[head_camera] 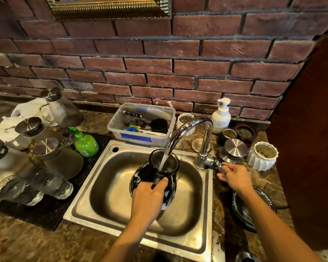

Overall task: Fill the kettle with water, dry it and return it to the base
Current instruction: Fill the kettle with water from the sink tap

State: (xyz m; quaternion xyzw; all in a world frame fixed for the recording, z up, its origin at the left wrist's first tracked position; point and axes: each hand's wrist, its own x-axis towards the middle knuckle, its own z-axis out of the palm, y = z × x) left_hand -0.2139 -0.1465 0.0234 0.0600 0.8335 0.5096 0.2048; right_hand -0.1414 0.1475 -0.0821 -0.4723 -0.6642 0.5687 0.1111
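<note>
A glossy black kettle hangs over the steel sink, its open mouth under the chrome tap. Water runs from the spout into the kettle. My left hand is shut on the kettle's handle. My right hand is at the tap's lever beside the sink, fingertips touching it. The round kettle base lies on the counter to the right, partly hidden by my right forearm. A steel lid rests behind the tap.
A clear plastic tub with scrubbers stands behind the sink. Green soap bottle, glass jars and cups crowd a dark mat on the left. White pump bottle and white ribbed pots stand at right, below a brick wall.
</note>
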